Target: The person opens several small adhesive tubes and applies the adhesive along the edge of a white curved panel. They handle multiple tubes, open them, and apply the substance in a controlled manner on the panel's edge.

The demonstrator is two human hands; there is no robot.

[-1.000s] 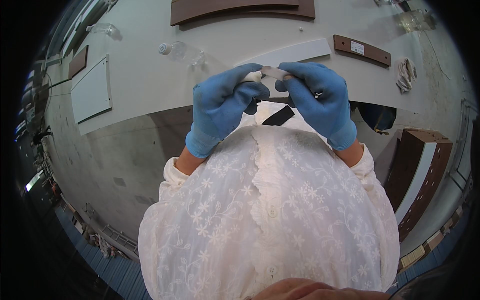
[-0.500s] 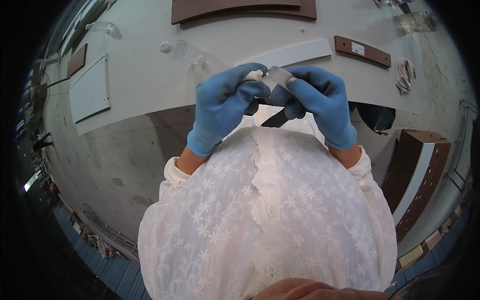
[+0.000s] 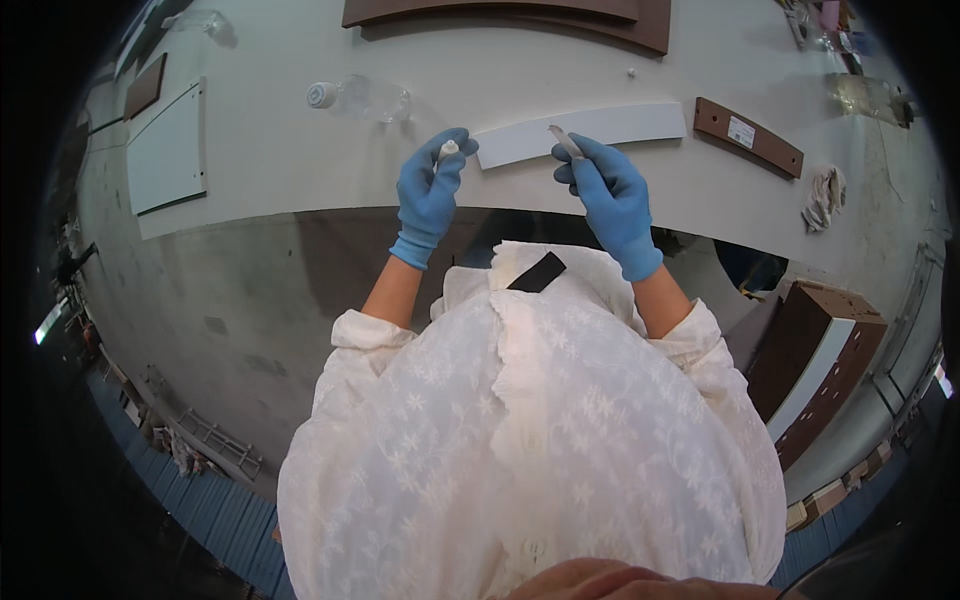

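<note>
Both my hands wear blue gloves and are raised apart at the table's near edge. My left hand (image 3: pixel 428 200) is closed on a small white lump (image 3: pixel 448 150) whose kind I cannot make out. Between the thumb and fingers of my right hand (image 3: pixel 614 205) is a thin, flat, greyish blade-like piece (image 3: pixel 565 140), tilted with its tip pointing away from me. Just beyond the hands a white strip-shaped panel (image 3: pixel 620 122) lies on the table, partly behind my right fingers. A clear plastic bottle (image 3: pixel 372 99) with a white cap lies on its side beyond my left hand.
Brown boards (image 3: pixel 520 18) lie at the table's far side. A brown strip (image 3: pixel 782 155) with a label and a crumpled cloth (image 3: pixel 825 198) are on the right. At left lies a white panel (image 3: pixel 170 155). A brown box-like stack (image 3: pixel 830 365) stands beside the table, lower right.
My hands have moved apart and farther out over the table, the left still with the white lump, the right with the blade-like piece. The whole view has shifted slightly.
</note>
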